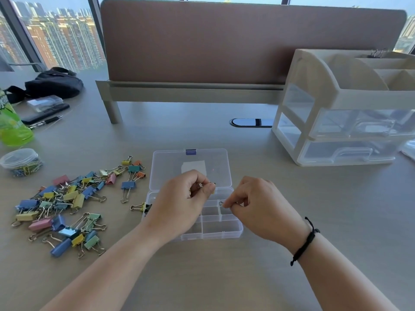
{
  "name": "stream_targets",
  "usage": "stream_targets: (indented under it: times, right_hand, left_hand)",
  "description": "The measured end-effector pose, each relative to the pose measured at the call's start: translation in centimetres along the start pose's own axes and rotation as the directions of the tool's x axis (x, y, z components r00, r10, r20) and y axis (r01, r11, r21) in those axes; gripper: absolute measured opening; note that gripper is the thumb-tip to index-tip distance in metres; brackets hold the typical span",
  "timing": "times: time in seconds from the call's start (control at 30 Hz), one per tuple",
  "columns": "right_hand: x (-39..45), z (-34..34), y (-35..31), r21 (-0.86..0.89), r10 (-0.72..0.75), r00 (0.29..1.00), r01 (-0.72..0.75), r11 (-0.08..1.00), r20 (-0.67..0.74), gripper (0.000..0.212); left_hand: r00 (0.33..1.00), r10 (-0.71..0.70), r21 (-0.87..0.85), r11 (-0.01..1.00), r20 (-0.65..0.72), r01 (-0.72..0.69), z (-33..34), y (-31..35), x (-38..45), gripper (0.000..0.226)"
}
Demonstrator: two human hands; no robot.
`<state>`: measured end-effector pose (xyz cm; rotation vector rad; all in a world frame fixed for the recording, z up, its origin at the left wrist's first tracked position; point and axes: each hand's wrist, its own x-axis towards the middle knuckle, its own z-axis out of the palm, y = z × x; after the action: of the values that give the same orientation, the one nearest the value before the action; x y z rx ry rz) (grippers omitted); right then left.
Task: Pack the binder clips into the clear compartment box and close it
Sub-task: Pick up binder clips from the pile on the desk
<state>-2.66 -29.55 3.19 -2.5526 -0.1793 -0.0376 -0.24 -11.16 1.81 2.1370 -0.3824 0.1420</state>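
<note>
Clear compartment box (221, 228) lies under both hands, lid (190, 168) flung back flat beyond them. Left hand (179, 205) curled, pinching a binder clip's wire handles over the box's far-left cells. Right hand (258, 209) pinches another small clip (221, 202) just above a middle cell. Loose binder clips (67, 203) heaped left of left hand; bare desk right of right hand. Green bottle (12, 124) label unreadable

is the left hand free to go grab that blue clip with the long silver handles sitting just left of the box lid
Probably not right away: the left hand already pinches a clip over the compartment box. The blue clip itself lies uncovered on the desk, nothing blocking the way.
</note>
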Motion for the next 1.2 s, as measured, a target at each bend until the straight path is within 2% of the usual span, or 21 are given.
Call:
stream_targets:
  times: [0.13,0.23,0.4,0.63,0.77,0.93,1.2]
  right_hand:
    - [-0.3,-0.7,0.1,0.028,-0.025,1.0,0.024,0.999,0.015,0.015]
    - [-0.2,-1.2,0.5,0.02,-0.017,0.998,0.018,1.0,-0.056,0.015]
    - [-0.3,-0.7,0.3,-0.037,-0.028,1.0,0.027,0.999,-0.009,0.016]
    - [-0.3,-1.0,0.5,-0.059,-0.049,0.997,0.046,0.997,-0.062,0.011]
    - [-0.8,-1.2,-0.3,-0.169,-0.05,0.998,0.054,0.984,0.025,0.02]
    - [-1.6,-1.4,-1.0,-0.336,-0.06,0.989,0.103,0.936,0.138,0.042]
    - [-1.8,-1.9,-1.1,-0.315,-0.057,0.977,0.121,0.941,0.207,0.048]
  left_hand:
    - [1.0,0.009,-0.01,1.0,0.004,-0.009,0.0,-0.1,0.0,0.015]
    - [1.0,0.008,-0.021,1.0,0.005,-0.008,0.0,-0.2,0.1,0.014]
    - [1.0,0.02,-0.022,1.0,0.007,-0.02,0.0,-0.3,0.1,0.014]
    - [0.999,0.039,-0.038,0.999,0.026,-0.038,0.1,-0.4,0.0,0.009]
    - [0.999,0.039,-0.054,0.998,0.026,-0.038,0.1,-0.3,0.0,0.009]
    - [0.998,0.049,-0.043,0.998,0.029,-0.048,0.1,-0.3,0.0,0.011]
    - [0.996,0.078,-0.023,0.997,0.047,-0.077,0.1,-0.4,-0.2,0.01]
